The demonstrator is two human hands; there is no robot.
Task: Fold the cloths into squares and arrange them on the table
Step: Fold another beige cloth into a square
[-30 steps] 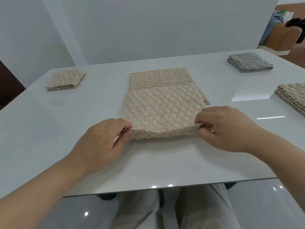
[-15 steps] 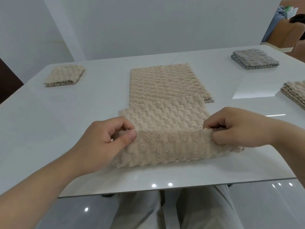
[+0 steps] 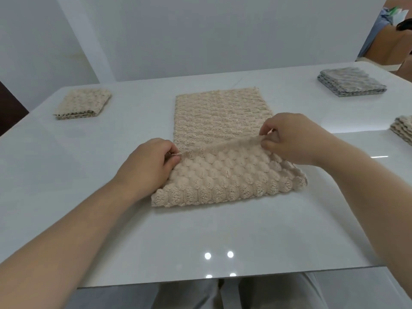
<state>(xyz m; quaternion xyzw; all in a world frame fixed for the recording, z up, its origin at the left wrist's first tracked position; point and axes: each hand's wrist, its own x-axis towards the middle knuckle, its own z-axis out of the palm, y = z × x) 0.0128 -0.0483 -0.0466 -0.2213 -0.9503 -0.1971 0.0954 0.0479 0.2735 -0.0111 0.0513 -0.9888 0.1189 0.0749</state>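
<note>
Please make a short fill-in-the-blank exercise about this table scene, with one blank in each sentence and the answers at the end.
1. Both hands, the left hand and the right hand, pinch the ____ cloth.
2. The folded cloth at the far right is ____ in colour.
3. The small folded beige cloth lies at the far ____ of the table.

Answers: beige; grey; left

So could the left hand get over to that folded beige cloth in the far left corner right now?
Probably, but not freely: the table between the left hand and the folded beige cloth is bare, yet that hand is pinching the cloth being folded and must let go first.
</note>
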